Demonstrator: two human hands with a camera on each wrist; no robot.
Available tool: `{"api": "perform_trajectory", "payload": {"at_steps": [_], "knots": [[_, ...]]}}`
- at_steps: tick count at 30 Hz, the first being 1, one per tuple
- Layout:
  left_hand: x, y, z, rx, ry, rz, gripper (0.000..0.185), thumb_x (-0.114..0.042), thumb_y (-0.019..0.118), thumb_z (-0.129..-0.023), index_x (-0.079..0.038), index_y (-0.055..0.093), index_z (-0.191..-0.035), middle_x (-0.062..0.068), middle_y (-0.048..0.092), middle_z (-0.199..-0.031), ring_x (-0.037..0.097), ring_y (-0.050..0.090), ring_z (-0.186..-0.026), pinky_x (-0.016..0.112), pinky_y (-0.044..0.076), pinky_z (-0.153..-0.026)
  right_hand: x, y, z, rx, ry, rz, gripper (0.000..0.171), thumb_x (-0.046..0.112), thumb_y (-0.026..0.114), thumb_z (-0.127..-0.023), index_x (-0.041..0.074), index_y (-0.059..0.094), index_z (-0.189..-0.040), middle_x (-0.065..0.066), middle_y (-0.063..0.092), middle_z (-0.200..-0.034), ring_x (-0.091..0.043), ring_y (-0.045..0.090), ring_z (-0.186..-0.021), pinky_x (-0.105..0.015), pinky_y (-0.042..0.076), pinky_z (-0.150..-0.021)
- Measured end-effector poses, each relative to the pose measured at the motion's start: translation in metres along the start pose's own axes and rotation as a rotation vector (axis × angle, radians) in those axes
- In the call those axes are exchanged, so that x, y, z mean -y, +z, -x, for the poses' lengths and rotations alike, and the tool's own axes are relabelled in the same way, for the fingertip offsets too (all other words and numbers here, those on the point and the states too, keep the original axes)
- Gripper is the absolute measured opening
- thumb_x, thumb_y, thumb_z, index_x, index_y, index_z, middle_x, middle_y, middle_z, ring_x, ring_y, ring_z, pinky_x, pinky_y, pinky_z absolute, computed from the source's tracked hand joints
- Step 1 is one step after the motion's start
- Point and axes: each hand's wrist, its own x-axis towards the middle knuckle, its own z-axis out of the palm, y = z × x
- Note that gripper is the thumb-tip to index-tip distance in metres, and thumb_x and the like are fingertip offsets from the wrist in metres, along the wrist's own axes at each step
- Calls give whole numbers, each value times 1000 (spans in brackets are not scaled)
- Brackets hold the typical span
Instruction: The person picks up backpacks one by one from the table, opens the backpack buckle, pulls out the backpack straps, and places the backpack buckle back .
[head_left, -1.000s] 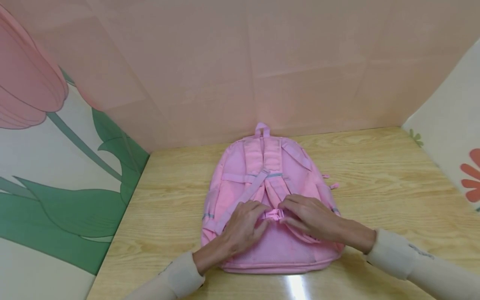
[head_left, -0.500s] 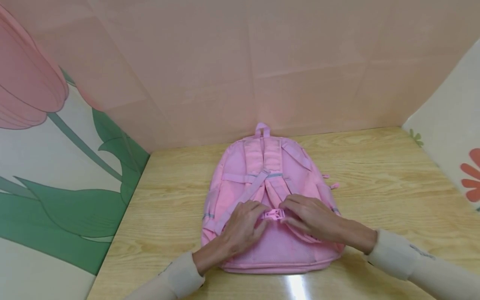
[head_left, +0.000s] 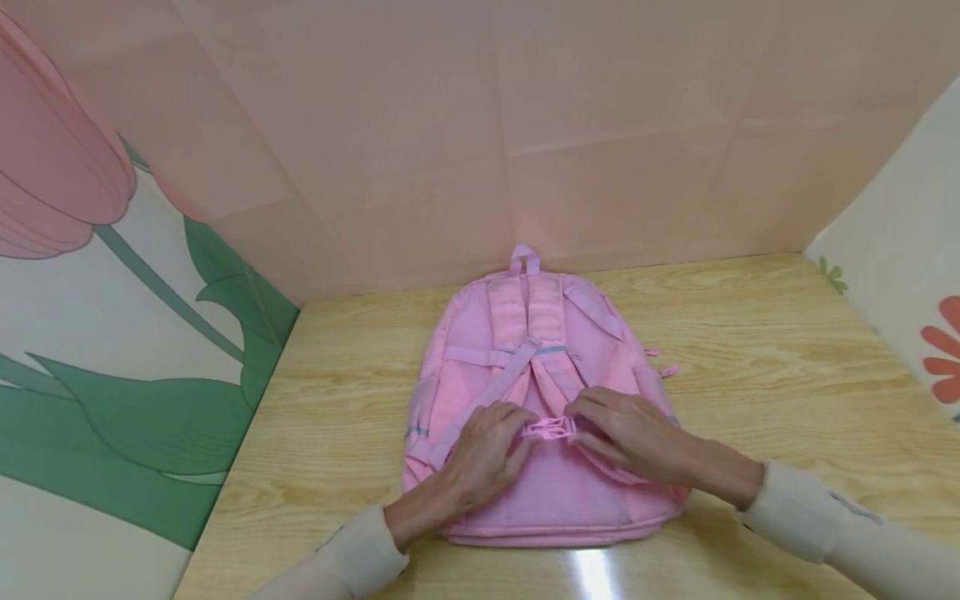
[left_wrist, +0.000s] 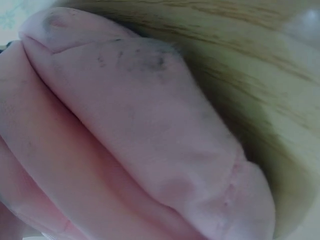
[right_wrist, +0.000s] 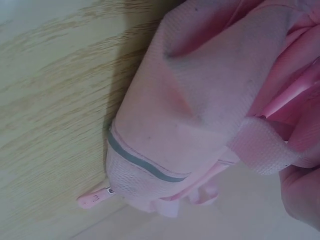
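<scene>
A pink backpack point(head_left: 525, 367) lies strap side up on a wooden table point(head_left: 750, 350). Over its lower half both hands meet at a small pink strap buckle point(head_left: 550, 428). My left hand point(head_left: 519, 432) pinches the buckle's left end with curled fingers. My right hand point(head_left: 579, 423) pinches its right end and the strap beside it. The left wrist view shows only pink backpack fabric point(left_wrist: 130, 130) against the table. In the right wrist view I see the backpack's side point(right_wrist: 200, 115) with grey-blue trim, a pink zipper pull point(right_wrist: 95, 199), and a bit of my right hand's fingers point(right_wrist: 302, 195).
Pink panels wall in the table at the back point(head_left: 525, 125). A flower-print panel point(head_left: 112, 333) stands at the left and another point(head_left: 900, 275) at the right. Bare wood lies on both sides of the backpack. The near table edge runs under my sleeves.
My right hand has slid slightly to the right, so more of the buckle shows between the two hands. The left hand and the backpack have barely moved.
</scene>
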Motion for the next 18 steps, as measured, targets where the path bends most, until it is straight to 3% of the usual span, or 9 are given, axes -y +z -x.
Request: {"api": "perform_trajectory", "payload": {"at_steps": [10,18], "knots": [[2,1,0,5,-3,13,24,-32,59,-100,-16,69,-115,-3,70,-107,10,61,-95,20,49,-79,-6,-2,3,-48,-33,8,22,20,74,-85,14,67,-105,7,66,-100,-7,61,-88,-29,60,-76],[1,3,0,54,3,-36,21,-31,61,-99,-16,69,-112,-4,69,-106,10,61,-96,22,50,-83,-7,-3,5,-57,-25,-13,25,20,74,-85,13,66,-108,6,66,-102,-6,61,-88,-28,60,-75]]}}
